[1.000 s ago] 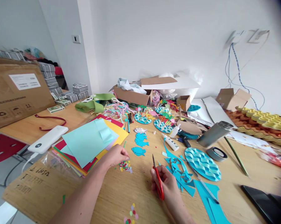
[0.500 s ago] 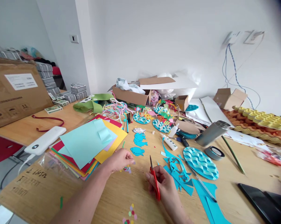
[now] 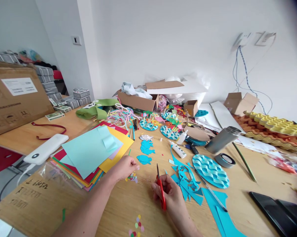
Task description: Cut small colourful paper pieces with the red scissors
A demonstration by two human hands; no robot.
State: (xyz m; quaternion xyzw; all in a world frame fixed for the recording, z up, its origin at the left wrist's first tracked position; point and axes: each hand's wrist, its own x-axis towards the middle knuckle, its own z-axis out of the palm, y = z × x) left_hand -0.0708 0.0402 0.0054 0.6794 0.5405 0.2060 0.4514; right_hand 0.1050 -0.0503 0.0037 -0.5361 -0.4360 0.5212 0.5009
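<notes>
My right hand (image 3: 171, 192) grips a pair of red-handled scissors (image 3: 161, 194), their dark blades together and pointing away from me. To the left, my left hand (image 3: 125, 168) is closed in a pinch just over a small pile of coloured paper dots (image 3: 132, 177). Whatever lies between those fingertips is too small to make out. Beyond the hands lie blue paper fish (image 3: 144, 159) and a patterned silvery fish (image 3: 146, 137). More loose paper dots (image 3: 138, 225) are scattered near the front edge. Blue paper scraps (image 3: 187, 181) sit right of the scissors.
Stacked coloured paper (image 3: 86, 154) and a white power bank (image 3: 46, 148) are on the left. Glue bottles (image 3: 178, 150), a wavy blue oval (image 3: 210, 171), a pen (image 3: 213, 194), a tape roll (image 3: 225, 160), a metal flask (image 3: 222, 140) and a black phone (image 3: 269, 210) lie right.
My left hand has drawn slightly left, back over the pile of paper dots. My right hand still holds the scissors in nearly the same pose. The whole view has shifted a little.
</notes>
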